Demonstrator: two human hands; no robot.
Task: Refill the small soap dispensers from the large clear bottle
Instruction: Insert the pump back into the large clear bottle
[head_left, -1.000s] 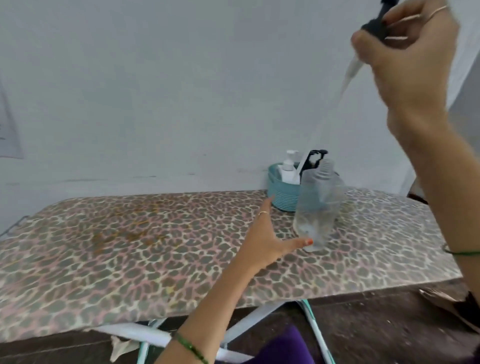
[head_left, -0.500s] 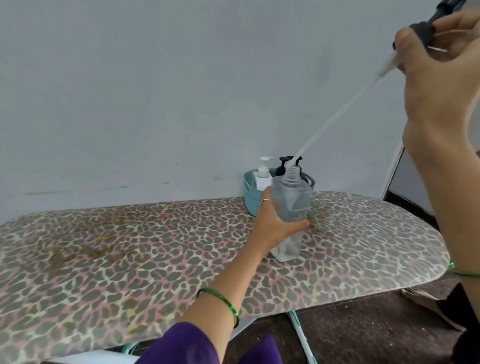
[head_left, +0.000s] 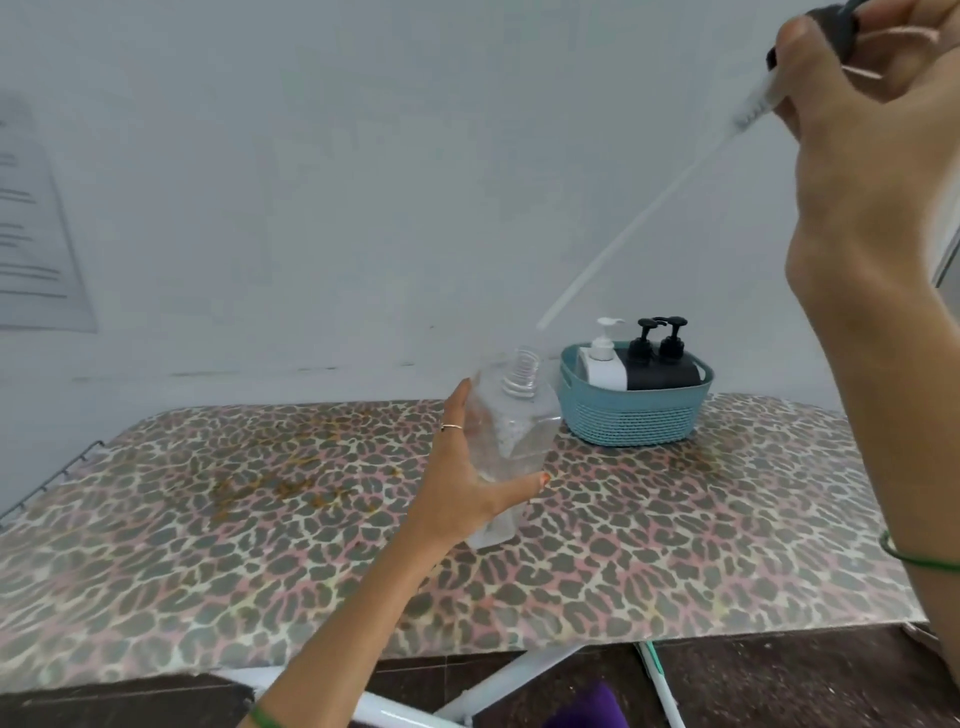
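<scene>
On the leopard-print ironing board (head_left: 675, 545), the large clear bottle (head_left: 506, 441) stands with its long axis tilted, open neck pointing up and to the right. Left hand (head_left: 467, 483) grips its body, thumb across the front. Right hand (head_left: 872, 135), raised at upper right, pinches the black pump head (head_left: 831, 23); its dip tube (head_left: 639, 223) slants down-left, its tip just above the bottle neck. Just right of the bottle, a blue basket (head_left: 631, 421) holds one white dispenser (head_left: 602, 358) and two black dispensers (head_left: 660, 358). A paper sheet (head_left: 36, 223) hangs on the wall.
</scene>
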